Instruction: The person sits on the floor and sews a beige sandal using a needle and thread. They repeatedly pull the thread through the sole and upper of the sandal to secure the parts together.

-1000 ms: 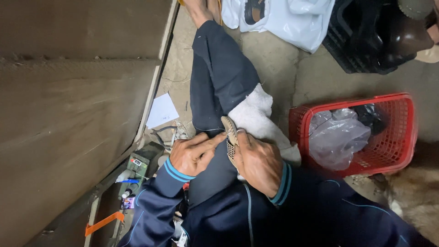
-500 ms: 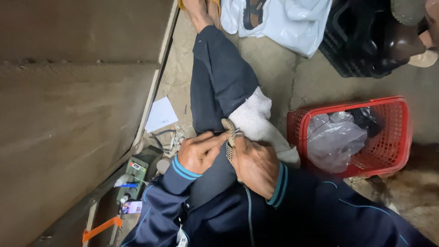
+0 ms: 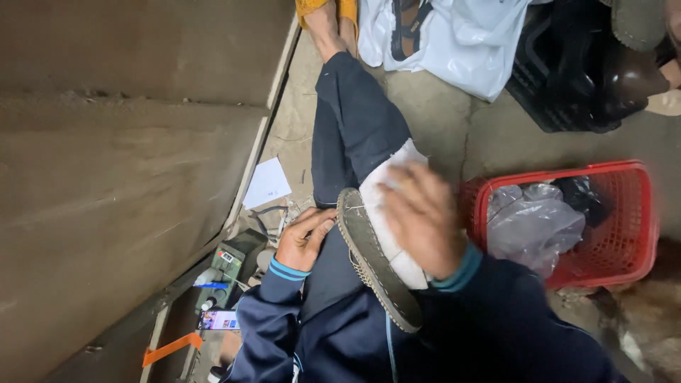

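A shoe [image 3: 376,273] with a dark ribbed sole and a white cloth upper lies on my lap, over my dark blue trouser leg [image 3: 355,120]. My left hand [image 3: 303,241] grips the sole's left edge with curled fingers. My right hand [image 3: 422,220] is blurred with motion. It hovers over the white upper with its fingers spread, and I see nothing in it. Both sleeves are dark blue with teal cuffs.
A red plastic basket [image 3: 624,177] holding plastic bags stands at the right. A white bag [image 3: 461,42] with a sandal and a black crate [image 3: 567,78] lie ahead. Brown boards [image 3: 120,163] fill the left. A white paper [image 3: 266,183], a green device [image 3: 230,261] and a phone [image 3: 218,320] lie near them.
My right hand has let go of the shoe and lifted away to the right, fingers now spread. The sole has come fully into view. The left hand stays at the sole's edge.
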